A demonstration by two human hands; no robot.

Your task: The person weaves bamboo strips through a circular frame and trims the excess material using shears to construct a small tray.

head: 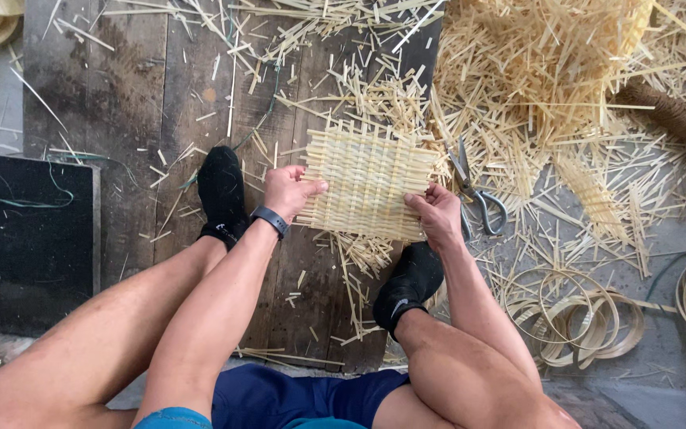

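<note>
A square mat woven from pale bamboo strips (pixel 371 181) is held flat above dark wooden boards. My left hand (pixel 287 191) grips its left edge, thumb lying on top; a dark band sits on that wrist. My right hand (pixel 436 213) pinches the mat's lower right corner. Loose strip ends stick out along the mat's top and bottom edges. My feet in black socks (pixel 221 191) rest on the boards on either side below the mat.
Scissors (pixel 476 191) lie just right of the mat. A big heap of cut bamboo strips (pixel 549 71) fills the upper right. Coiled bamboo hoops (pixel 573 318) lie at the lower right. A black mat (pixel 25 238) sits at the left.
</note>
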